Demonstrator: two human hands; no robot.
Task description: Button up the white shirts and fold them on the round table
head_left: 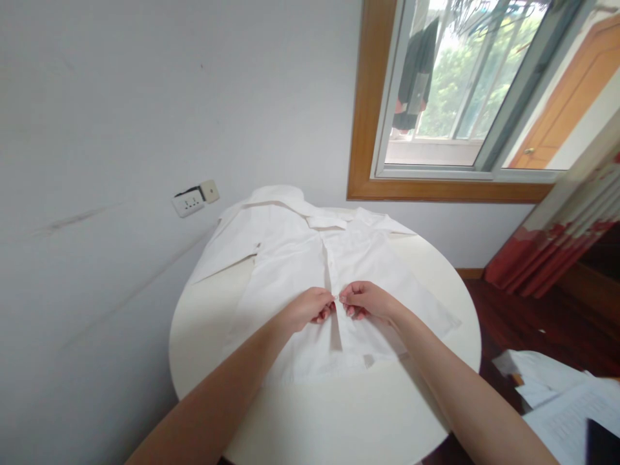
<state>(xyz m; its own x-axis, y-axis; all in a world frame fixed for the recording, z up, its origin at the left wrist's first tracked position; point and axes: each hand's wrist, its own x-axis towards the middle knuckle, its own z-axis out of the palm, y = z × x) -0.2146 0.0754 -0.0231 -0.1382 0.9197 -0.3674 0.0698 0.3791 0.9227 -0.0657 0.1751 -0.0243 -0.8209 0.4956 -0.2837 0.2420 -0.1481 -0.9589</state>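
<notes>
A white button-up shirt lies spread on a round, cream-white table, its collar toward the wall and its hem toward me. Down its middle runs the front placket, parted above and below my hands. My left hand pinches one placket edge between thumb and fingers. Just to its right, my right hand pinches the other edge, the fingertips of both hands almost meeting. Something small and pale, perhaps a button, sits between the fingertips, too small to make out surely.
Behind the table is a white wall with a power socket. A wood-framed window is at the upper right, with a red and cream curtain beside it. Papers lie at the lower right, beyond the table's edge.
</notes>
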